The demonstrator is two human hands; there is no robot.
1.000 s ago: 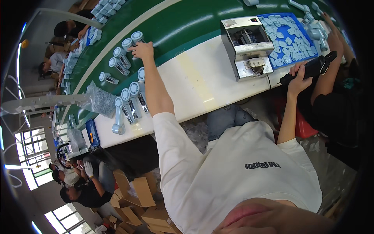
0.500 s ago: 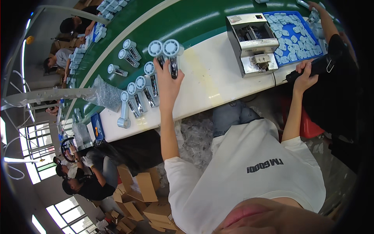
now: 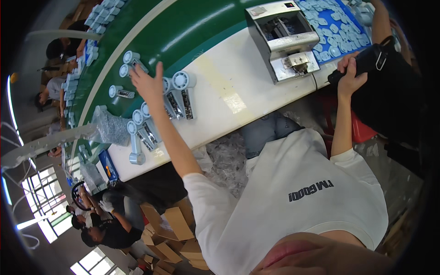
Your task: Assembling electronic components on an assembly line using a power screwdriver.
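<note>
With fingers spread, my left hand [image 3: 149, 85] reaches over the row toward a pair of light-blue handheld fans [image 3: 131, 57] on the green belt. Whether its fingertips touch them I cannot tell. A row of light-blue fans with exposed inner parts lies on the white table beneath and beside that forearm, ending with a fan [image 3: 184, 81] at its right. At the right, my right hand [image 3: 352, 81] is closed around a black electric screwdriver [image 3: 369, 58], its tip pointing left. Another fan [image 3: 121, 92] rests alone on the belt.
A metal screw-feeding machine [image 3: 282, 41] stands on the white table [image 3: 220, 91]. Beside it sits a blue tray [image 3: 323, 22] of light-blue parts. A clear bag [image 3: 110, 127] of small pieces and a small blue tray [image 3: 108, 165] lie left. Other people work along the belt.
My left hand has set down two fans at the right end of the row, let go, and moved left toward the belt. My right hand keeps its hold. The view has shifted.
</note>
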